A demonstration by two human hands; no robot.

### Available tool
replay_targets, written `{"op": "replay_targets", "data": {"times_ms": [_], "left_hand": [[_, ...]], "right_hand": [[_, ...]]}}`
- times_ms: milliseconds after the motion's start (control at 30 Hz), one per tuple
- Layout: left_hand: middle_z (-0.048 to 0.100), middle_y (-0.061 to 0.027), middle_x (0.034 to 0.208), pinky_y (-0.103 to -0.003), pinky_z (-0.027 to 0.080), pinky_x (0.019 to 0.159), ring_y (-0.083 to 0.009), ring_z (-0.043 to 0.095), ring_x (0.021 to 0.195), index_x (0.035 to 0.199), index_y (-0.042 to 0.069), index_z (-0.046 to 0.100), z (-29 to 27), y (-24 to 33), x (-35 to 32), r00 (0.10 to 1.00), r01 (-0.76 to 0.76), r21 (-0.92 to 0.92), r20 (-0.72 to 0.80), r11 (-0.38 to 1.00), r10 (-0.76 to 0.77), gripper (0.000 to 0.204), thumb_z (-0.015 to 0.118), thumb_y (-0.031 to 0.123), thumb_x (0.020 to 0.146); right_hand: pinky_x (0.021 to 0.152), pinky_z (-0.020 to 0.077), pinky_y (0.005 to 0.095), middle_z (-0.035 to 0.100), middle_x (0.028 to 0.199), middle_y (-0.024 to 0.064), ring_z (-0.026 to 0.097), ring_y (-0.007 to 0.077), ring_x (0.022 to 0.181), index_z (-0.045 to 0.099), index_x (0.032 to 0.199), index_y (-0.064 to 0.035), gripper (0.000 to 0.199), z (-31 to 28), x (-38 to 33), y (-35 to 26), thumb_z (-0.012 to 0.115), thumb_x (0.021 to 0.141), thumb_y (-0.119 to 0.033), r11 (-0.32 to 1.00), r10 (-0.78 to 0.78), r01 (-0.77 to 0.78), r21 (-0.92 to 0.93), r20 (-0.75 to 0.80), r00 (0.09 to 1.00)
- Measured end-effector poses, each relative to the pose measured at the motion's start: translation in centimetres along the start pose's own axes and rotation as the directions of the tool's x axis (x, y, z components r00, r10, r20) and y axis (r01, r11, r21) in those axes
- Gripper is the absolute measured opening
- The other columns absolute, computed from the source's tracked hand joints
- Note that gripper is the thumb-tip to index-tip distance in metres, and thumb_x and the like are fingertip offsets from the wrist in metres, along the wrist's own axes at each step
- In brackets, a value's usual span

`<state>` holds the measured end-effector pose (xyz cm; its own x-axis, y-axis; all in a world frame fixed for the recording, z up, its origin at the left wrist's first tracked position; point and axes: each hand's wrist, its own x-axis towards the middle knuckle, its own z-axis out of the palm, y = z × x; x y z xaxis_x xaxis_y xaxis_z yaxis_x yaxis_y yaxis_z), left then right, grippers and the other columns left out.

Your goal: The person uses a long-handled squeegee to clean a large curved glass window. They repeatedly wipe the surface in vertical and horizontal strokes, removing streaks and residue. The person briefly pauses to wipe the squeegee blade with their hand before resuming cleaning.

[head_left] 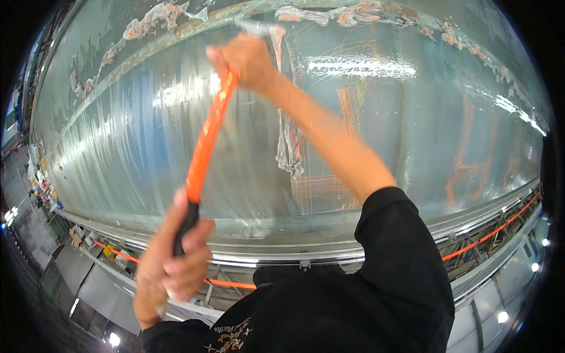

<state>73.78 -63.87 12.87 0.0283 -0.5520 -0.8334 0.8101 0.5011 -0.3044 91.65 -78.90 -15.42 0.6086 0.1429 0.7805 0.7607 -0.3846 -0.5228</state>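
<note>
My left hand (179,256) is closed round the black grip at the near end of a long-handled scraper (207,144) with an orange shaft. My right hand (250,62) grips the same shaft close to its far end. Beyond the right hand, a thin blade (256,27), blurred, lies near the surface of a wide, wet, greenish-grey panel (365,141). A wrinkled strip of pale pinkish residue (289,147) trails on the panel to the right of the shaft. Another clump of residue (278,41) touches or lies right beside the blade.
Scraped-up residue (153,25) lies in ridges along the panel's far side. Orange scribbled marks (347,112) show on its right half. A metal rail (282,256) runs along the near edge, with an orange strip (494,232) below it. Small items (44,185) stand beyond the left edge.
</note>
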Motion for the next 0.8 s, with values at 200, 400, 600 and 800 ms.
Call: {"op": "replay_targets", "data": {"times_ms": [200, 400, 600, 800], "left_hand": [[0.039, 0.0051, 0.048, -0.028, 0.036, 0.025, -0.0085, 0.037, 0.029, 0.082, 0.014, 0.045, 2.3, 4.9, 3.4, 0.939, -0.083, 0.038, 0.338, 0.996, 0.065, 0.052, 0.029, 0.057, 0.107], [0.036, 0.0063, 0.045, -0.027, 0.032, 0.026, -0.0072, 0.035, 0.029, 0.079, 0.014, 0.045, -8.9, -10.9, 0.6, 0.976, -0.073, 0.018, 0.208, 0.997, 0.068, 0.057, 0.032, 0.064, 0.103], [0.027, 0.0071, 0.045, -0.025, 0.026, 0.027, -0.0067, 0.026, 0.029, 0.078, 0.015, 0.042, -21.1, -27.6, -5.7, 0.997, 0.068, 0.145, -0.046, 0.987, -0.062, 0.06, 0.032, 0.069, 0.1], [0.029, 0.0066, 0.047, -0.025, 0.028, 0.029, -0.0072, 0.026, 0.031, 0.08, 0.014, 0.043, -23.3, -34.3, -7.5, 0.972, 0.189, 0.353, -0.203, 0.916, -0.122, 0.062, 0.032, 0.072, 0.099]], "right_hand": [[0.054, 0.0402, 0.045, 0.058, 0.058, 0.0102, 0.056, 0.0322, 0.054, 0.057, 0.06, -0.0119, 0.04, -1.0, 5.5, 5.2, 0.06, 0.095, -0.03, 0.995, 0.054, -0.043, -0.093, 0.118, 0.991], [0.053, 0.0358, 0.0376, 0.052, 0.054, 0.0, 0.052, 0.023, 0.05, 0.053, 0.061, -0.0157, 0.031, -4.3, -5.3, -10.7, 0.064, 0.09, -0.018, 0.972, -0.009, -0.058, 0.227, 0.285, 0.959], [0.059, 0.035, 0.039, 0.044, 0.056, 0.0053, 0.045, 0.0269, 0.055, 0.046, 0.058, -0.012, 0.038, -9.2, -17.5, -32.4, 0.072, 0.085, -0.017, 0.971, 0.192, -0.229, 0.071, 0.348, 0.918], [0.059, 0.0356, 0.0392, 0.043, 0.054, 0.0056, 0.045, 0.0252, 0.053, 0.045, 0.058, -0.0114, 0.038, -15.9, -23.9, -41.1, 0.071, 0.084, -0.015, 0.946, 0.312, -0.321, -0.037, 0.355, 0.881]]}}
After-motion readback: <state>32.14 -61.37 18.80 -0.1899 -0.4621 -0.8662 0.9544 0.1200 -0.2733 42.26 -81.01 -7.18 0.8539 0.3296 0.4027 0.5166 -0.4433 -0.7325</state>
